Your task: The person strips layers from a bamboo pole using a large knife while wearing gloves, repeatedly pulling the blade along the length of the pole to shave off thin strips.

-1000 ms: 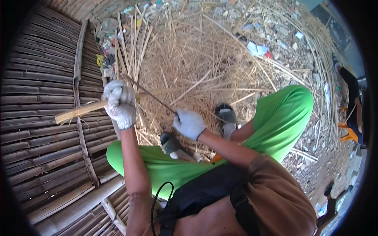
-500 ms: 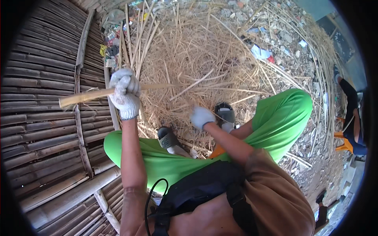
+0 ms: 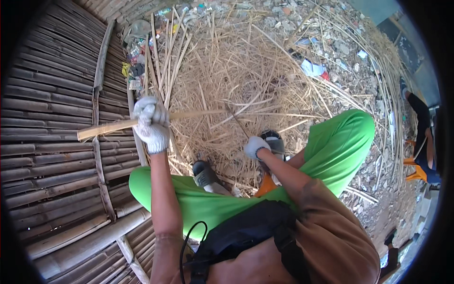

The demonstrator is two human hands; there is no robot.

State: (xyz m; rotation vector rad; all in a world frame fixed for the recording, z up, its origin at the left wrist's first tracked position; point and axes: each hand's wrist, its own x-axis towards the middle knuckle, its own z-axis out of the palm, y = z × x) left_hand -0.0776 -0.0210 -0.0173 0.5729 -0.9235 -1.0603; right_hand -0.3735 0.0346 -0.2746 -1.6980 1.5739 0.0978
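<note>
A bamboo strip [image 3: 142,122] is clamped in the gloved left hand [image 3: 151,124]; a thin blade [image 3: 236,120] is gripped by the right hand [image 3: 256,146], above straw [image 3: 236,71].

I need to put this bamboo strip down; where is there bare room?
The bamboo slat panel left of the left hand is bare. The gravel beyond the straw pile is littered. Between the shoes, by the right hand, it is crowded.

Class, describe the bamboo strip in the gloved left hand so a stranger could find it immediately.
Start at the dark slatted bamboo wall on the left. Over its edge, the white-gloved left hand grips a pale split bamboo strip. Unlike the loose straw-coloured shavings, it is raised, lying horizontal.
</note>
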